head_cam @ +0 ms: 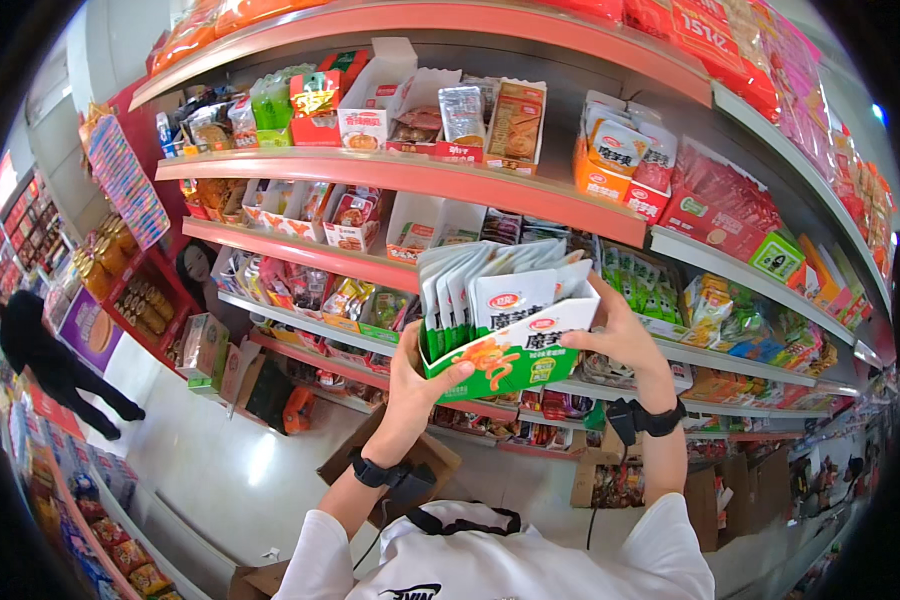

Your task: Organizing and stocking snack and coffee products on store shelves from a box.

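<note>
Between my two hands is a green-and-white cardboard display box [521, 367], lifted in front of the shelves and slightly tilted. White-and-green snack sachets [450, 289] stand upright in it, packed more densely at its left end. My left hand [424, 371] grips the left end, its thumb across the front panel. At the right end, my right hand [615, 334] holds the box with its thumb on the front and the fingers behind. A black strap with a small device circles each wrist. Part of the shelf behind is hidden by the box.
Red-edged shelves [420, 172] carry many snack boxes, including an orange display box [607, 165] at upper right. Open cardboard cartons [390, 450] sit on the floor below. Another person [52, 360] in dark clothes stands at far left. A lower shelf rack [112, 525] lines the left foreground.
</note>
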`<action>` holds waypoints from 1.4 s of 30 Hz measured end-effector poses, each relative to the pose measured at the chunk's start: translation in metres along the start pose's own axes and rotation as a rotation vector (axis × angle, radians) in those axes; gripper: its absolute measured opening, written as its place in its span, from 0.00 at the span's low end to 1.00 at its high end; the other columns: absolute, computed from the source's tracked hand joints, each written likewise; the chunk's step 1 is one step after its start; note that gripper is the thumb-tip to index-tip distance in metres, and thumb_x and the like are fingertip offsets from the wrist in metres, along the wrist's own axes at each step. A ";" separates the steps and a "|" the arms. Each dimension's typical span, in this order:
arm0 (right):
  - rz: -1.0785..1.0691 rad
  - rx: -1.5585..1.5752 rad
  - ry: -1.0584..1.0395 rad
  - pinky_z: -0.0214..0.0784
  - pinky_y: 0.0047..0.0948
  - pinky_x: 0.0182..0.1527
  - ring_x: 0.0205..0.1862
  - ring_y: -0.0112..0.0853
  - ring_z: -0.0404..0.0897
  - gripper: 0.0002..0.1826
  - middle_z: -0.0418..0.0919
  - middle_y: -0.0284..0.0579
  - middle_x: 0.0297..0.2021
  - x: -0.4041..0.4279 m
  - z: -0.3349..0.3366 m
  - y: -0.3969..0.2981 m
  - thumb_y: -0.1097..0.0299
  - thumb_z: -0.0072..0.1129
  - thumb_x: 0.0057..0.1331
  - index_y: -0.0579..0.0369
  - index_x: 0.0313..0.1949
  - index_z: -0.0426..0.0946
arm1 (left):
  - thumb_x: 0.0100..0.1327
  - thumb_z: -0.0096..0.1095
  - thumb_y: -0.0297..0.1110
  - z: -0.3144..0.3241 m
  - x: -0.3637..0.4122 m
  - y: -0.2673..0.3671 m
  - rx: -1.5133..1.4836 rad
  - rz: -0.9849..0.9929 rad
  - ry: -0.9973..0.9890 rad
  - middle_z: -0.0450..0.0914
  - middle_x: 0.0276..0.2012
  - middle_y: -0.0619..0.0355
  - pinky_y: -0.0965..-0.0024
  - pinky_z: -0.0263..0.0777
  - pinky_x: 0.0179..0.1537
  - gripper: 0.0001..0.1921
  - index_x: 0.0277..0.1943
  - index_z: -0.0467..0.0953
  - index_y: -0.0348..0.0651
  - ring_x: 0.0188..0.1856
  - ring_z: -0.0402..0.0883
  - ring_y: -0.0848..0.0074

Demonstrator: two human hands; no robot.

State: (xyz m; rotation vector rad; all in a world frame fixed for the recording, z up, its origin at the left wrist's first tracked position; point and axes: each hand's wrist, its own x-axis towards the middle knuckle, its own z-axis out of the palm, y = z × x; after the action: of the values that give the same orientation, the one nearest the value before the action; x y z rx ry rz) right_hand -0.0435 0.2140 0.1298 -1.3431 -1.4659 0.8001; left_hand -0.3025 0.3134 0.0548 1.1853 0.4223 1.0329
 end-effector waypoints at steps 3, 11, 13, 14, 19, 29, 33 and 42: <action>-0.022 0.025 0.065 0.72 0.32 0.58 0.63 0.33 0.71 0.40 0.68 0.47 0.64 -0.002 -0.001 0.004 0.68 0.71 0.62 0.59 0.69 0.58 | 0.55 0.76 0.28 0.003 0.001 -0.001 -0.015 0.020 0.048 0.77 0.51 0.55 0.71 0.71 0.56 0.32 0.59 0.66 0.33 0.53 0.77 0.77; -0.039 0.036 0.093 0.74 0.30 0.51 0.56 0.33 0.78 0.30 0.71 0.46 0.60 -0.034 -0.013 0.014 0.68 0.61 0.70 0.54 0.68 0.59 | 0.57 0.76 0.29 0.022 0.018 0.002 -0.037 0.204 0.209 0.76 0.49 0.57 0.72 0.69 0.55 0.29 0.58 0.67 0.35 0.50 0.76 0.78; -0.038 0.049 0.112 0.75 0.31 0.49 0.55 0.34 0.79 0.27 0.71 0.45 0.60 -0.045 -0.017 0.016 0.68 0.60 0.71 0.53 0.66 0.61 | 0.57 0.76 0.29 0.034 0.029 0.007 -0.035 0.287 0.247 0.75 0.50 0.57 0.72 0.67 0.56 0.29 0.58 0.67 0.34 0.51 0.74 0.78; -0.046 0.074 0.121 0.75 0.31 0.49 0.55 0.34 0.79 0.27 0.71 0.45 0.60 -0.050 -0.018 0.019 0.68 0.59 0.71 0.53 0.66 0.62 | 0.57 0.76 0.29 0.042 0.037 0.010 -0.026 0.326 0.278 0.75 0.50 0.57 0.72 0.66 0.56 0.29 0.58 0.66 0.34 0.52 0.74 0.78; -0.017 0.133 0.198 0.75 0.31 0.49 0.55 0.34 0.79 0.25 0.71 0.44 0.59 -0.077 -0.022 0.032 0.69 0.58 0.71 0.55 0.65 0.63 | 0.58 0.77 0.29 0.090 0.087 0.021 -0.139 0.536 0.291 0.71 0.48 0.58 0.74 0.65 0.55 0.29 0.55 0.65 0.33 0.50 0.71 0.79; 0.061 0.177 0.307 0.75 0.29 0.45 0.54 0.35 0.80 0.23 0.72 0.50 0.61 -0.133 -0.038 0.055 0.70 0.55 0.73 0.56 0.65 0.63 | 0.53 0.82 0.37 0.181 0.187 0.016 0.223 0.764 0.636 0.72 0.48 0.53 0.70 0.68 0.54 0.33 0.52 0.66 0.29 0.49 0.73 0.74; 0.079 0.164 0.352 0.76 0.29 0.44 0.53 0.36 0.81 0.22 0.73 0.51 0.60 -0.142 -0.044 0.063 0.69 0.55 0.73 0.56 0.64 0.64 | 0.50 0.84 0.41 0.208 0.195 0.010 0.402 0.820 0.741 0.69 0.49 0.47 0.59 0.62 0.58 0.37 0.53 0.66 0.28 0.54 0.69 0.62; 0.081 0.183 0.337 0.76 0.28 0.44 0.52 0.35 0.82 0.20 0.74 0.47 0.59 -0.139 -0.047 0.081 0.68 0.55 0.73 0.57 0.62 0.66 | 0.49 0.84 0.40 0.228 0.192 0.000 0.411 0.863 0.717 0.70 0.49 0.47 0.56 0.61 0.56 0.36 0.53 0.67 0.30 0.53 0.68 0.59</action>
State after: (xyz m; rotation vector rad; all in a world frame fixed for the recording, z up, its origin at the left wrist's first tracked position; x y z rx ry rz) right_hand 0.0199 0.0864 0.0407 -1.3294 -1.0566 0.7012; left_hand -0.0360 0.3474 0.1830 1.3629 0.7269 2.2264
